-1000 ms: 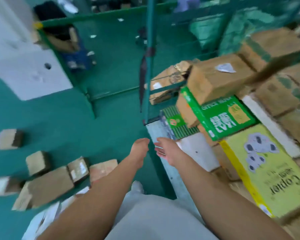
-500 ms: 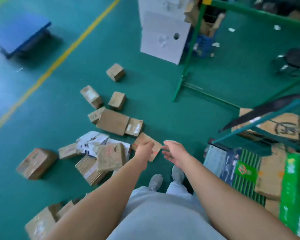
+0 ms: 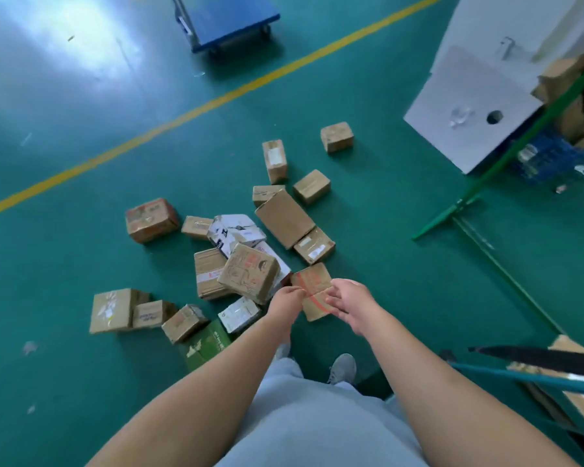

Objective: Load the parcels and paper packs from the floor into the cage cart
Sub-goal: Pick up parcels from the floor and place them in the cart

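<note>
Both hands reach down over the heap on the green floor (image 3: 81,146). The left hand (image 3: 285,299) and right hand (image 3: 349,299), fingers loosely curled and holding nothing, hover over a brown red-marked cardboard parcel (image 3: 312,288). Around it lie roughly sixteen cardboard parcels, including a green paper pack (image 3: 204,345). A blue platform trolley (image 3: 228,20) stands well apart.

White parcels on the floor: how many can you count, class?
3. A printed white parcel at the pile's middle, a second white parcel half under the tilted brown box, and a small white parcel just left of the left hand. Others may lie hidden beneath.
</note>
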### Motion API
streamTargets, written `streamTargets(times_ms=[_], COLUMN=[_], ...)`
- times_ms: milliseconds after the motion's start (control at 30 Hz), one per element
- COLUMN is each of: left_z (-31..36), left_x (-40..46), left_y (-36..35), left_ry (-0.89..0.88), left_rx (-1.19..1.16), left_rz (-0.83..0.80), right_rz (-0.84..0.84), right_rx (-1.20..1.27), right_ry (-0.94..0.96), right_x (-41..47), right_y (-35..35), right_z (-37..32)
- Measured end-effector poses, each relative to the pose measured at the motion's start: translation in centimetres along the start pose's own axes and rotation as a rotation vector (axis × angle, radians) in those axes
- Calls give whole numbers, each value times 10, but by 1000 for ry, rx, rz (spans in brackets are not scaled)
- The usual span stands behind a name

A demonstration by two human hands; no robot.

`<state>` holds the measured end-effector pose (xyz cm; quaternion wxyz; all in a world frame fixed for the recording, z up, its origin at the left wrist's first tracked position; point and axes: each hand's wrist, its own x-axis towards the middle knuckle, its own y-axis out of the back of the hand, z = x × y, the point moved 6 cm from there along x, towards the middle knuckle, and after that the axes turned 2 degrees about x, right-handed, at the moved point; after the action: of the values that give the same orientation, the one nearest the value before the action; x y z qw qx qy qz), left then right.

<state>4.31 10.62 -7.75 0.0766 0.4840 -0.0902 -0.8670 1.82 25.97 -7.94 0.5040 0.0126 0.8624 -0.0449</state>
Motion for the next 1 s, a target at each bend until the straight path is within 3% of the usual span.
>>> streamTargets(times_ms=[233,567,1000], left_z=[-27,-90,-83], left_x=[-5,11,122], left_y=[17,79,162], left_ry=[78,215,345], left_rx=[-189,-661,-778], left_rz=[82,222,246], right_rz=[-65,-198,-152], right_rx=[-138,-418,-601], right_ry=[-34,-72,-195], right_x=[7,25,115], right_y=[-17,-103,-192], right_z=[9,12,-8])
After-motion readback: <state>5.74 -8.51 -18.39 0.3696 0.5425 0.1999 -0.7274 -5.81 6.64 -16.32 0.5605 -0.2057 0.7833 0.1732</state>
